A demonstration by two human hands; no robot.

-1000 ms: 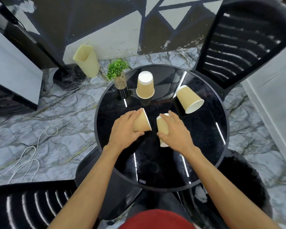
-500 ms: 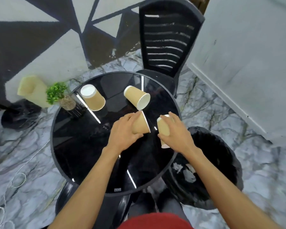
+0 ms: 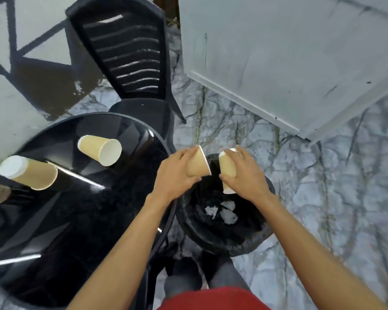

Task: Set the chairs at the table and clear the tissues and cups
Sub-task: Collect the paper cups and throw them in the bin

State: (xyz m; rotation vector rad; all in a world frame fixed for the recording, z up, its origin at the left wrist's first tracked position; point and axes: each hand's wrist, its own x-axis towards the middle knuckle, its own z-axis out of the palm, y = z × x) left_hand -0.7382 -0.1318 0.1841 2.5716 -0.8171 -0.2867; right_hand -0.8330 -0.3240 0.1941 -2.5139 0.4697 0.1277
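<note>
Both hands carry cups over the bin: left hand (image 3: 175, 179) wraps a tan paper cup (image 3: 197, 163) tipped on its side, mouth facing right; right hand (image 3: 244, 175) grips a second paper cup (image 3: 227, 170), mouth pointing down toward the bin opening. Both cups sit above the far rim of the black-lined trash bin (image 3: 251, 240), which stands on the floor just beside the table edge.

Step in hand looks like the drop. Best done by bringing both cups nearer the centre of the opening before letting go, since they hang close to the rim and light cups can bounce out.

Crumpled tissues (image 3: 222, 212) already lie at the bottom, so that part seems done, though blur makes the count unclear.

Two more cups remain on the round black glass table (image 3: 54, 231): one on its side (image 3: 100, 149), one upside down (image 3: 28, 173) near the left edge. Black slatted chair (image 3: 126, 59) stands at the far side of the table. Nothing blocks the bin; the table rim sits close to the left forearm.
</note>
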